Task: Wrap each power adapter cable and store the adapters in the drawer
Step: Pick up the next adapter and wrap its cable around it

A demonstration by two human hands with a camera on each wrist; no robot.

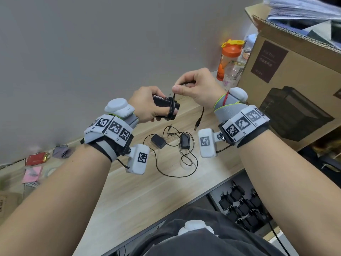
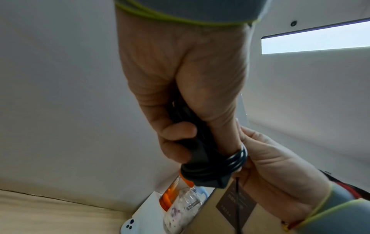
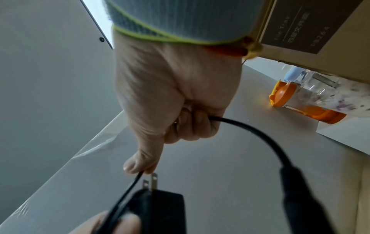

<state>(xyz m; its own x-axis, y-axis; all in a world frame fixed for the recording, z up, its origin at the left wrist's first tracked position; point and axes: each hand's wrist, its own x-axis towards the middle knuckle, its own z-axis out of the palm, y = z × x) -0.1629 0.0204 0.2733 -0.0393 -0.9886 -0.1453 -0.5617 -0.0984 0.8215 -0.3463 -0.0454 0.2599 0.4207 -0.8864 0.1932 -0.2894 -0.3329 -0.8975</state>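
Note:
My left hand (image 1: 147, 106) grips a black power adapter (image 1: 162, 102) above the desk, its cable (image 1: 172, 109) coiled a few turns round the body and round one finger. In the left wrist view the coils (image 2: 224, 164) lie near the adapter's (image 2: 200, 152) far end. My right hand (image 1: 195, 87) pinches the loose cable just above the adapter's prongs (image 3: 150, 182); the cable (image 3: 260, 136) runs through its fist and hangs down to the barrel plug (image 1: 197, 124). Two more black adapters (image 1: 158, 141) (image 1: 185, 141) lie on the desk with tangled cables. The open drawer (image 1: 241, 206) at lower right holds several black adapters.
A large cardboard box (image 1: 295, 74) stands on the desk at right, with an orange-lidded bottle (image 1: 228, 60) and a clear bottle (image 1: 234, 71) beside it. Small packets and a cloth (image 1: 60, 151) lie at far left by the wall. The wooden desk (image 1: 144, 191) ends at its front edge near my lap.

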